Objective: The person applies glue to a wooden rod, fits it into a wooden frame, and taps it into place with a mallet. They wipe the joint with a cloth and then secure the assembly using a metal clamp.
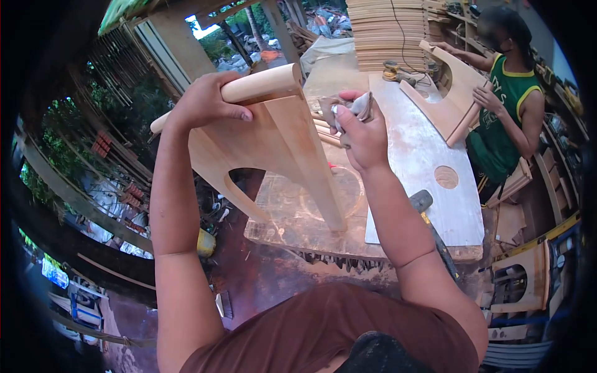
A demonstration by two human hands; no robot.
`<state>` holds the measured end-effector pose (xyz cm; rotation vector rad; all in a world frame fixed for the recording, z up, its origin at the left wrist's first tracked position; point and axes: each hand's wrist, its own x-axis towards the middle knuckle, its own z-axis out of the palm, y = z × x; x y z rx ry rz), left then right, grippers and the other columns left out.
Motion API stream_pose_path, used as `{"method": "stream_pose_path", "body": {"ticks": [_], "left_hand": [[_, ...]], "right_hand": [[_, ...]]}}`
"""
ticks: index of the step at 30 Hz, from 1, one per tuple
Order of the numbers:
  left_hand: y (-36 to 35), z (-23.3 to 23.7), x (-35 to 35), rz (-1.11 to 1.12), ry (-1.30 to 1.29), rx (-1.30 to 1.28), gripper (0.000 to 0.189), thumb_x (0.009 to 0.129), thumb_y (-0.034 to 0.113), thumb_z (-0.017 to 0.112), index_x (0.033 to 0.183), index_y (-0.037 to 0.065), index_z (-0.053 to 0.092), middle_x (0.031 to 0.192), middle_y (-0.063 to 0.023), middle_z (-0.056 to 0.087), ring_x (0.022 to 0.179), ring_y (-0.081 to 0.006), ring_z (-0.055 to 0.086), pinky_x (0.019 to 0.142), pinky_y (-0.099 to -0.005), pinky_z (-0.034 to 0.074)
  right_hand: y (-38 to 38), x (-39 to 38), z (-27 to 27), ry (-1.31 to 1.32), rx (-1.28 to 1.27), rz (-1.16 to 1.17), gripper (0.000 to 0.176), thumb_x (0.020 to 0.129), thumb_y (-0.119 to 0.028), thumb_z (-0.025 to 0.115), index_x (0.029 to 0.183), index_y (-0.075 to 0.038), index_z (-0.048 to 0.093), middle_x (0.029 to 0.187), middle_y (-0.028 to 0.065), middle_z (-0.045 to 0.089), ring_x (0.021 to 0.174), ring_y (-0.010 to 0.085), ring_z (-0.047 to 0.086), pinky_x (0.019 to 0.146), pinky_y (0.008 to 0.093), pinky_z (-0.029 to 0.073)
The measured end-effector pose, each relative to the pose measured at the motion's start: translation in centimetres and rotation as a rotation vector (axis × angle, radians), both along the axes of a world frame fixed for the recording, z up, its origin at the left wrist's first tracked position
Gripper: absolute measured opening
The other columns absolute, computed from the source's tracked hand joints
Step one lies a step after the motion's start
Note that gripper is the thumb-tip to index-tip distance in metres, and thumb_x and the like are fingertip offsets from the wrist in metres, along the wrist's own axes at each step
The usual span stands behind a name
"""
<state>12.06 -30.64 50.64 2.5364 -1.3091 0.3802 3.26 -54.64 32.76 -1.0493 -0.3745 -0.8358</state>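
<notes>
My left hand is wrapped over the rounded top rail of a pale wooden panel, its thumb pressed on the near side. The wooden panel stands tilted on the worktable, with an arched cutout at its lower edge and a long leg-like side reaching the tabletop. Just right of the panel's upper edge, my right hand is closed on a crumpled greyish-white rag. A small gap shows between the rag and the panel. Several wooden strips lie behind the panel, partly hidden.
A mallet with a yellow-black handle lies beside my right forearm on a whitish board. Across the table, a co-worker holds a similar wooden panel. A power sander and stacked boards are at the back.
</notes>
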Motion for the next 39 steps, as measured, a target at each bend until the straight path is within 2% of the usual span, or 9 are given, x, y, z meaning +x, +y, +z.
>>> {"method": "stream_pose_path", "body": {"ticks": [6, 16, 22, 26, 28, 29, 30, 32, 39], "left_hand": [[0.0, -0.3, 0.4, -0.046, 0.028, -0.022, 0.064, 0.06, 0.034, 0.091, 0.109, 0.002, 0.065, 0.093, -0.01, 0.067, 0.089, -0.0222, 0.064, 0.083, -0.0345, 0.049], [0.0, -0.5, 1.9, -0.05, 0.068, 0.003, 0.075, 0.058, 0.046, 0.092, 0.11, 0.0, 0.062, 0.093, -0.0019, 0.059, 0.091, -0.0135, 0.054, 0.086, -0.0303, 0.044], [0.3, -0.5, 2.3, -0.111, -0.007, 0.053, 0.075, 0.061, 0.049, 0.09, 0.111, 0.001, 0.062, 0.097, -0.002, 0.061, 0.095, -0.0133, 0.055, 0.089, -0.0305, 0.044], [0.0, 0.3, -0.2, 0.111, -0.063, 0.088, 0.075, 0.062, 0.05, 0.088, 0.116, 0.003, 0.066, 0.109, -0.0184, 0.07, 0.103, -0.0339, 0.066, 0.09, -0.0419, 0.05], [0.4, 0.0, 0.4, 0.076, -0.194, 0.102, 0.083, 0.059, 0.061, 0.085, 0.119, 0.006, 0.066, 0.112, -0.0175, 0.07, 0.107, -0.0334, 0.065, 0.094, -0.0413, 0.049], [1.1, -1.4, 2.8, -0.086, -0.398, -0.003, 0.066, 0.076, 0.059, 0.072, 0.115, 0.007, 0.066, 0.106, -0.0187, 0.07, 0.102, -0.0337, 0.065, 0.09, -0.0418, 0.049], [0.4, 0.0, 0.9, 0.055, -0.102, 0.064, 0.072, 0.058, 0.055, 0.088, 0.109, 0.008, 0.069, 0.096, -0.0103, 0.071, 0.092, -0.024, 0.068, 0.084, -0.0371, 0.051], [0.5, -0.3, 1.5, 0.088, -0.136, 0.069, 0.076, 0.056, 0.057, 0.088, 0.114, 0.011, 0.069, 0.101, -0.0107, 0.072, 0.096, -0.027, 0.068, 0.085, -0.0385, 0.052], [1.1, -0.9, 0.4, 0.091, -0.225, 0.003, 0.072, 0.056, 0.061, 0.086, 0.109, 0.015, 0.071, 0.098, -0.0109, 0.072, 0.094, -0.0304, 0.068, 0.081, -0.0399, 0.052]], "right_hand": [[-2.3, 0.3, -6.2, 0.254, 0.335, 0.283, 0.032, 0.092, -0.011, 0.054, 0.121, 0.0, 0.052, 0.1, 0.0105, 0.062, 0.086, 0.0178, 0.064, 0.066, 0.0341, 0.058], [-6.3, -1.1, -16.6, 0.576, 0.022, -0.085, 0.037, 0.09, -0.003, 0.055, 0.127, -0.004, 0.051, 0.103, 0.008, 0.061, 0.086, 0.015, 0.063, 0.07, 0.03, 0.053], [-7.2, -2.2, -20.2, 0.646, 0.244, 0.261, 0.028, 0.091, 0.001, 0.048, 0.118, -0.004, 0.052, 0.108, 0.014, 0.061, 0.094, 0.0255, 0.066, 0.081, 0.0422, 0.06], [-6.7, -2.3, -22.4, 0.767, 0.254, 0.023, 0.01, 0.093, -0.015, 0.05, 0.096, -0.011, 0.059, 0.072, 0.0027, 0.057, 0.055, 0.0178, 0.059, 0.04, 0.0346, 0.046], [-7.1, -2.0, -23.3, 0.846, 0.28, -0.04, 0.025, 0.094, -0.033, 0.052, 0.095, -0.011, 0.061, 0.074, 0.0038, 0.058, 0.053, 0.0177, 0.056, 0.041, 0.0338, 0.046], [-7.4, -1.9, -23.6, 0.86, 0.299, 0.012, 0.03, 0.095, -0.04, 0.05, 0.091, -0.011, 0.06, 0.071, 0.0035, 0.057, 0.051, 0.018, 0.055, 0.04, 0.0336, 0.045], [-7.8, -1.9, -23.8, 0.879, 0.318, 0.055, 0.037, 0.097, -0.046, 0.049, 0.088, -0.012, 0.059, 0.069, 0.0033, 0.056, 0.049, 0.0183, 0.054, 0.039, 0.0334, 0.045], [-8.2, -2.7, -23.4, 0.874, 0.315, 0.176, 0.048, 0.097, -0.055, 0.044, 0.085, -0.012, 0.059, 0.064, 0.0024, 0.054, 0.046, 0.0178, 0.053, 0.039, 0.0324, 0.044], [-9.5, -4.2, -23.1, 0.949, 0.226, 0.24, 0.046, 0.097, -0.055, 0.045, 0.097, -0.012, 0.06, 0.075, 0.0022, 0.057, 0.052, 0.0157, 0.052, 0.044, 0.0304, 0.044]]}}
